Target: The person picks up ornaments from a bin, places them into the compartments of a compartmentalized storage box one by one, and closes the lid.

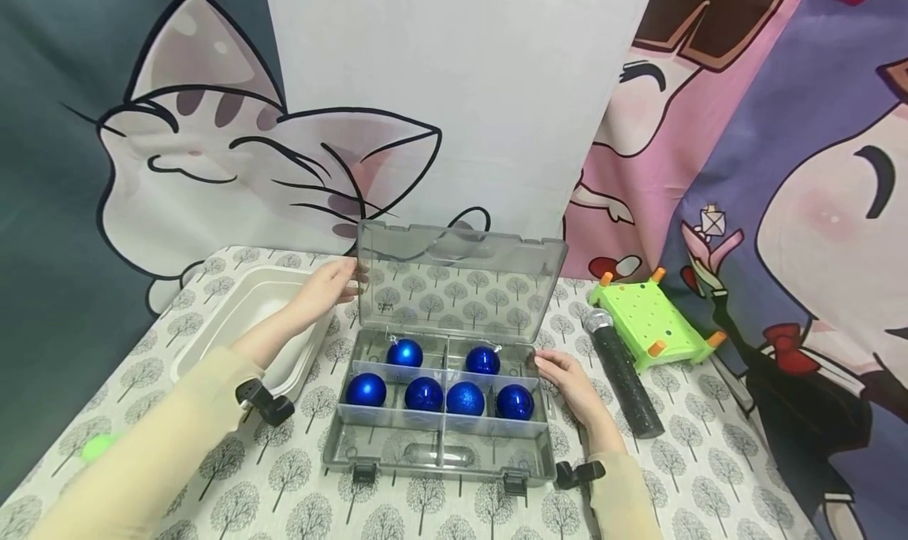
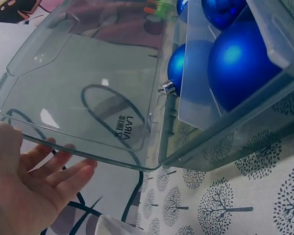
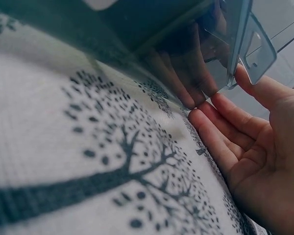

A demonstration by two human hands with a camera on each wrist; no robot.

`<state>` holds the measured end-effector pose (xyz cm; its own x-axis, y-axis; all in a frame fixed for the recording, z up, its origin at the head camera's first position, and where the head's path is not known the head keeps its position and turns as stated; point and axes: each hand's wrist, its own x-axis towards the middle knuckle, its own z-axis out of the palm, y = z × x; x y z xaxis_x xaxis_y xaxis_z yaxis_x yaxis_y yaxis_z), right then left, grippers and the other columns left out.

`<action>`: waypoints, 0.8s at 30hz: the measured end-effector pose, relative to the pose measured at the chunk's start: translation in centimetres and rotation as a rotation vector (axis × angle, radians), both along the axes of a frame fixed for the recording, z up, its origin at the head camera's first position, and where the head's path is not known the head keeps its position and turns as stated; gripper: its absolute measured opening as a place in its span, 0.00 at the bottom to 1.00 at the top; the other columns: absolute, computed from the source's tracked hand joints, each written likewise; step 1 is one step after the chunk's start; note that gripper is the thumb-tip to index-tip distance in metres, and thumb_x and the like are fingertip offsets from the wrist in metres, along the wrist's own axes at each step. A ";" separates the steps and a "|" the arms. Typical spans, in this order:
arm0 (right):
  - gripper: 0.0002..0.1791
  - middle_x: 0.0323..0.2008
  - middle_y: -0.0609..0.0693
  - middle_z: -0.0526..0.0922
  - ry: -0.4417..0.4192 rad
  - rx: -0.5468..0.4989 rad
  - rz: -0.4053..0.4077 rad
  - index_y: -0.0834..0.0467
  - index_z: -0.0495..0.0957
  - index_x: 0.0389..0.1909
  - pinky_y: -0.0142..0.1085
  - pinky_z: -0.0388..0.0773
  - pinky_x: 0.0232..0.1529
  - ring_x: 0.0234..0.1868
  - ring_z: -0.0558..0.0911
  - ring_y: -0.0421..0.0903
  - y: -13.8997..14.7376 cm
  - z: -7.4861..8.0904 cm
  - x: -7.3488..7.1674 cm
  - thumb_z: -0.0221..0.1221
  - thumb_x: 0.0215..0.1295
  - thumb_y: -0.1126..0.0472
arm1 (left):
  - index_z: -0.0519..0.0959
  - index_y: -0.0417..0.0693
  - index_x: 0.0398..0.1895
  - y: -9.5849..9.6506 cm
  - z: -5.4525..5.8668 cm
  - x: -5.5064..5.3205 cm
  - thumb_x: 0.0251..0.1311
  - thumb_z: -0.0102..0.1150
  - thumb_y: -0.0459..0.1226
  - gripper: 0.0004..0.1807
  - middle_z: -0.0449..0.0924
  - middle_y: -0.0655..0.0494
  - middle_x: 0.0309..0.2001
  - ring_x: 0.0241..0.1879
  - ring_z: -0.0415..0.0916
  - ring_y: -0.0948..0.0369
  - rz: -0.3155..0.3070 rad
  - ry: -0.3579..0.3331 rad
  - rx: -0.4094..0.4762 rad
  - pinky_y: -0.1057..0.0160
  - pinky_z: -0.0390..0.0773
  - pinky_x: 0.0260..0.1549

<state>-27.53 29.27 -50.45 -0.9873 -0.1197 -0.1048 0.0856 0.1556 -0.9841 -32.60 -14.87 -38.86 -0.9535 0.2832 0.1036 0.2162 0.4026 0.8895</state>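
A transparent grey divided case (image 1: 489, 471) stands with its lid (image 1: 454, 244) raised at the back. Several shiny blue Christmas baubles (image 1: 366, 390) sit in its back and middle compartments; silver caps show on the back ones. My left hand (image 1: 329, 284) holds the lid's left edge, fingertips behind the panel and thumb along the edge in the left wrist view. At the case's right side, my right hand (image 1: 571, 374) rests with fairly straight fingers (image 3: 230, 115) against the outer wall, thumb beside the rim.
A white tray (image 1: 251, 280) lies at the left, behind my left forearm. To the right are a black microphone (image 1: 627, 382) and a green pegged board with orange legs (image 1: 649, 319). A bright green object (image 1: 98, 446) shows by the left sleeve. Printed cloth hangs behind the table.
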 end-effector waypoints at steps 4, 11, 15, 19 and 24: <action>0.23 0.41 0.39 0.82 0.011 -0.016 0.018 0.80 0.67 0.58 0.23 0.76 0.52 0.43 0.81 0.31 0.0 0.0 0.1 0.52 0.71 0.64 | 0.63 0.28 0.64 -0.3 0.2 0.8 0.76 0.20 0.54 0.37 0.68 0.26 0.61 0.55 0.75 0.34 -0.032 -0.069 0.057 0.50 0.79 0.55; 0.24 0.40 0.39 0.82 -0.010 -0.040 0.016 0.79 0.67 0.58 0.23 0.77 0.51 0.43 0.81 0.31 -0.2 0.4 0.3 0.52 0.72 0.64 | 0.64 0.26 0.62 -0.5 0.2 2.0 0.75 0.15 0.55 0.41 0.68 0.24 0.60 0.57 0.72 0.31 -0.064 -0.099 0.076 0.56 0.82 0.53; 0.26 0.45 0.43 0.82 -0.006 -0.038 0.028 0.79 0.65 0.60 0.23 0.78 0.52 0.45 0.81 0.31 0.0 0.9 0.4 0.51 0.74 0.61 | 0.63 0.23 0.62 -0.4 0.0 2.4 0.75 0.14 0.56 0.43 0.66 0.23 0.62 0.62 0.66 0.31 -0.089 -0.120 0.089 0.48 0.74 0.61; 0.33 0.57 0.61 0.78 0.040 -0.051 0.070 0.81 0.61 0.62 0.25 0.77 0.55 0.48 0.81 0.31 0.3 1.7 0.4 0.42 0.79 0.52 | 0.60 0.22 0.63 -0.7 -0.1 3.0 0.73 0.12 0.59 0.46 0.63 0.22 0.64 0.64 0.63 0.30 -0.111 -0.115 0.117 0.40 0.65 0.65; 0.42 0.66 0.76 0.64 0.023 -0.016 0.114 0.80 0.57 0.66 0.31 0.74 0.62 0.57 0.79 0.42 0.4 3.0 0.4 0.31 0.78 0.42 | 0.60 0.22 0.63 -0.9 -0.4 3.6 0.73 0.12 0.57 0.45 0.62 0.22 0.64 0.64 0.63 0.30 -0.094 -0.096 0.125 0.43 0.66 0.64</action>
<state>-27.16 29.70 -47.42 -0.9691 -0.2332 -0.0799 0.0461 0.1470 -0.9881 -29.03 -15.75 -39.26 -0.9305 0.3623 0.0535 0.1594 0.2691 0.9498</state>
